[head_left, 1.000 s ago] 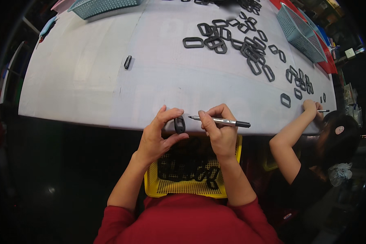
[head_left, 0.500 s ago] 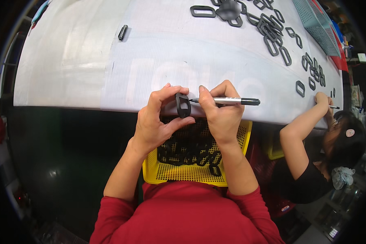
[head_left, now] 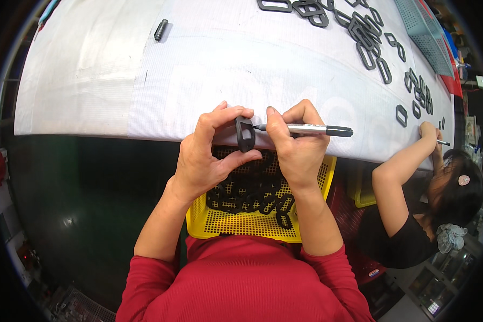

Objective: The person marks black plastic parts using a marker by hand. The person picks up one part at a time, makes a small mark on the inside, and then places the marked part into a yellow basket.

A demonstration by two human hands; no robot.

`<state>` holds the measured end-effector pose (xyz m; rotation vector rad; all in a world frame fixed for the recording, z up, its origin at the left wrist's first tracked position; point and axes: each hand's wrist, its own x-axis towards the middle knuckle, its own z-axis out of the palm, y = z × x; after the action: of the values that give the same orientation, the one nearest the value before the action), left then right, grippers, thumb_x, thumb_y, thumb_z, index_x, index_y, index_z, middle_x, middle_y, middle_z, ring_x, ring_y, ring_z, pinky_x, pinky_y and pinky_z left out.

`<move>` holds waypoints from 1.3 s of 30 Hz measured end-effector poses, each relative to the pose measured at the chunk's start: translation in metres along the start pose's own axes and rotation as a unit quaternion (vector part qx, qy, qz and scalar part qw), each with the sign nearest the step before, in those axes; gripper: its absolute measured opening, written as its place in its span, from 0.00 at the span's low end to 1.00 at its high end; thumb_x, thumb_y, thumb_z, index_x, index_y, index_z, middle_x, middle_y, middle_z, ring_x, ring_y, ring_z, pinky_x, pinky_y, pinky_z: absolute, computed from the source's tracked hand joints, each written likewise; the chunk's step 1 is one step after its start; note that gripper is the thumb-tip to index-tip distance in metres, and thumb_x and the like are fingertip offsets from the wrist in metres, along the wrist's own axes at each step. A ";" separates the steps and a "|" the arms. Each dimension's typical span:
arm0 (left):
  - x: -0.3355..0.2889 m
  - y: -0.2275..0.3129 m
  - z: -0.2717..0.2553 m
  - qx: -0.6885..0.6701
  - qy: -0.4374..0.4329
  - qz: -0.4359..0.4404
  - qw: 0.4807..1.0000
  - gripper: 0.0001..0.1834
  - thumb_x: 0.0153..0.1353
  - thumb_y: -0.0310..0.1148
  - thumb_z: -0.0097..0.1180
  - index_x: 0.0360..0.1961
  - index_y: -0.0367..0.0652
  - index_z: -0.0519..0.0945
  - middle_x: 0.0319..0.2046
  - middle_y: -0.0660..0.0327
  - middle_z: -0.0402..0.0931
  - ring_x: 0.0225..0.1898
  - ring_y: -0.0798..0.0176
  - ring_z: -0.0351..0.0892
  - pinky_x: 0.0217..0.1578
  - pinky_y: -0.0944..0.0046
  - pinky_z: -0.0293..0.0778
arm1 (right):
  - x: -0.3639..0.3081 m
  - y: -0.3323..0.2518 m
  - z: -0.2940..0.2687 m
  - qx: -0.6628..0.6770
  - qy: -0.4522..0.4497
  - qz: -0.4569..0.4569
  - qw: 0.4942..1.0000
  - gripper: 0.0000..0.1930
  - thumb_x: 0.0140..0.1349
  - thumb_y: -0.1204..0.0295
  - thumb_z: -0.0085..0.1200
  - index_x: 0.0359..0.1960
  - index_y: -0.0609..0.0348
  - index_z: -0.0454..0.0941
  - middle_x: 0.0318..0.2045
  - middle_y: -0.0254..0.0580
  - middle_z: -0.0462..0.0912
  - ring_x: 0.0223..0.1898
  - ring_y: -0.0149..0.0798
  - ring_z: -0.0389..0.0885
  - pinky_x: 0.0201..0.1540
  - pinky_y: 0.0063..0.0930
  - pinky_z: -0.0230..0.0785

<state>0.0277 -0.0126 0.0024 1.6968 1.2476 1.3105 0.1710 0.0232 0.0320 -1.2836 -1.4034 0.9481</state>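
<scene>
White, faintly ribbed sheeting over one broad table (head_left: pixel 193 64); bracing the wrists against its edge would likely steady the work. Yellow plastic basket (head_left: pixel 198 229), perforated, below that edge. Left hand (head_left: pixel 201 147): thumb and fingers clamped on a black frame (head_left: pixel 245 144) by its ends; a firm grip should prevent turning. Right hand (head_left: pixel 301 147): fingers closed round a marker (head_left: pixel 314 129); light pressure advisable. Marker: slim, silvery barrel, dark end, tip at the frame's right side, contact uncertain. Frame: matte, rounded oblong, open-centred, in the left hand.

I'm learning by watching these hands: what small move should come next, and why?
Probably a light stroke of the marker along the edge of the black ring. The left hand pinches the ring, and the right hand grips the marker with its bare tip pointed at the ring's side, touching or nearly so; I can't tell which.
</scene>
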 end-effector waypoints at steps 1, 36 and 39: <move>0.000 0.000 0.000 -0.001 0.000 0.001 1.000 0.34 0.40 0.28 0.70 0.48 0.42 0.64 0.43 0.60 0.76 0.44 0.61 0.78 0.57 0.50 0.61 | 0.000 0.000 0.000 -0.003 -0.002 -0.002 1.000 0.12 0.51 0.79 0.57 0.17 0.60 0.65 0.12 0.29 0.69 0.14 0.18 0.67 0.14 0.14 0.58; 0.009 0.012 -0.013 -0.107 -0.015 -0.033 0.994 0.30 0.44 0.24 0.66 0.49 0.39 0.66 0.47 0.56 0.73 0.51 0.60 0.73 0.55 0.59 0.66 | 0.001 -0.013 -0.018 0.040 -0.021 0.086 0.995 0.10 0.58 0.68 0.55 0.37 0.63 0.78 0.20 0.30 0.73 0.21 0.21 0.67 0.24 0.14 0.57; 0.004 0.007 -0.011 -0.017 -0.031 -0.006 0.999 0.31 0.42 0.24 0.67 0.48 0.40 0.67 0.46 0.57 0.74 0.51 0.59 0.73 0.57 0.57 0.64 | -0.001 -0.011 -0.013 0.091 -0.006 0.118 0.989 0.08 0.56 0.71 0.58 0.27 0.62 0.74 0.16 0.27 0.70 0.18 0.18 0.65 0.20 0.13 0.55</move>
<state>0.0195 -0.0116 0.0136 1.6905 1.1922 1.2548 0.1813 0.0204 0.0450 -1.3242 -1.1603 1.2160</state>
